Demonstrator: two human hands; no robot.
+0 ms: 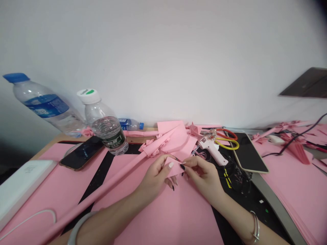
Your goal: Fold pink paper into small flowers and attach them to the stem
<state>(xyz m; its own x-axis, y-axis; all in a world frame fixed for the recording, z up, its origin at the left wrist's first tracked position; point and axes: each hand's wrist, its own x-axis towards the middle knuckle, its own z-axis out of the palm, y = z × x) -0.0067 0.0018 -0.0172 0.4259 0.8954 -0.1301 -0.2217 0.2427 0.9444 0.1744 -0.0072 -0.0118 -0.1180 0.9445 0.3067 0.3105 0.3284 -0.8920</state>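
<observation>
My left hand (153, 178) and my right hand (203, 175) pinch a small folded piece of pink paper (173, 167) between them, above a large pink paper sheet (163, 217). Its far corner is partly hidden by my fingertips. A long rolled pink paper stem (94, 194) lies just left of my left hand, running up to a crumpled pink paper bloom (153, 148). Beyond my right hand stands a white hot glue gun (212, 149).
Scissors with red and yellow handles (227, 139) lie behind the glue gun. Two phones (81, 153) (247, 153) lie on either side, near a white power bank (21, 183). Plastic bottles (104, 122) stand at the back. Pink sheets and black cables cover the right side.
</observation>
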